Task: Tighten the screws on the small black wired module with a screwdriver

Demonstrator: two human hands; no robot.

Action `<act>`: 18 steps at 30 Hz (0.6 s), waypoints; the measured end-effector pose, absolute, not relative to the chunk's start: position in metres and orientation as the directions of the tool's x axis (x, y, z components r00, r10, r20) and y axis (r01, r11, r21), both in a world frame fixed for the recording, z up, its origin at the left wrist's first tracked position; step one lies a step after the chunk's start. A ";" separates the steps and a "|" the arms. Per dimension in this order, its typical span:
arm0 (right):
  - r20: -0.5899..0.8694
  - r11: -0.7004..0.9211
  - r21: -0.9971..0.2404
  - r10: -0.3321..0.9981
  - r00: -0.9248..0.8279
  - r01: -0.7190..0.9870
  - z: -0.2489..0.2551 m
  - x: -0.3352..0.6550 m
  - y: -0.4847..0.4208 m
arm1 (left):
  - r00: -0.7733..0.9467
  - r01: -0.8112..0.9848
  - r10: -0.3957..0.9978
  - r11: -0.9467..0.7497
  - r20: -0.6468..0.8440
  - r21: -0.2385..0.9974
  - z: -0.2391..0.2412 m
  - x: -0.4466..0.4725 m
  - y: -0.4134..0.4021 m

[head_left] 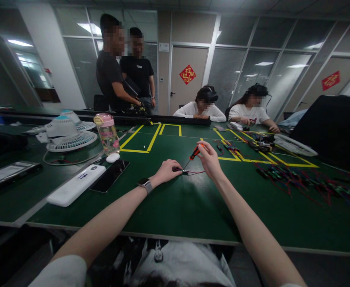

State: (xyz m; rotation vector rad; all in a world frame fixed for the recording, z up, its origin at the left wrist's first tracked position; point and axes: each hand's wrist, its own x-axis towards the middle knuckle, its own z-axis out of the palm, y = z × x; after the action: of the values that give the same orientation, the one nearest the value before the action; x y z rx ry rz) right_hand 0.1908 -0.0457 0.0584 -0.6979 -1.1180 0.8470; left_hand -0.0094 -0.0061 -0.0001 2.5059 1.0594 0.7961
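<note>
My right hand (210, 160) grips a screwdriver (194, 153) with an orange and black handle, its shaft slanting down to the left. The tip meets a small dark electronic part (185, 172) that lies on the green table (169, 215). Closed fingers of my left hand (168, 171) steady this part from its left side; their exact hold on it is too small to make out. Thin red wires (197, 172) run from the part toward the right, passing below my right hand. A watch (145, 184) is on my left wrist.
To the left lie a black phone (111, 175), a white device (77, 185), a bottle (107, 135) and white fans (70, 141). Wired boards (300, 179) spread at right, near a black screen (333, 135). Yellow tape (154, 139) marks the table. Several people are beyond it.
</note>
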 end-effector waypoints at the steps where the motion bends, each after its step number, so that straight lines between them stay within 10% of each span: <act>1: 0.481 0.516 -0.832 0.854 0.198 -0.203 0.059 0.191 -0.046 | 0.575 0.560 0.732 -0.678 0.366 0.475 0.001 -0.009 -0.007; 18: 0.543 0.582 -0.802 0.805 0.240 -0.137 0.056 0.186 -0.045 | 0.572 0.564 0.736 -0.674 0.363 0.477 0.004 -0.008 -0.010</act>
State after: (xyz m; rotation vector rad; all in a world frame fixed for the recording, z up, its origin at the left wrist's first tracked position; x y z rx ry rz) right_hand 0.1861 -0.0449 0.0558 -0.7060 -1.1545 0.7232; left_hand -0.0084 -0.0102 0.0037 2.4982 1.0659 0.7868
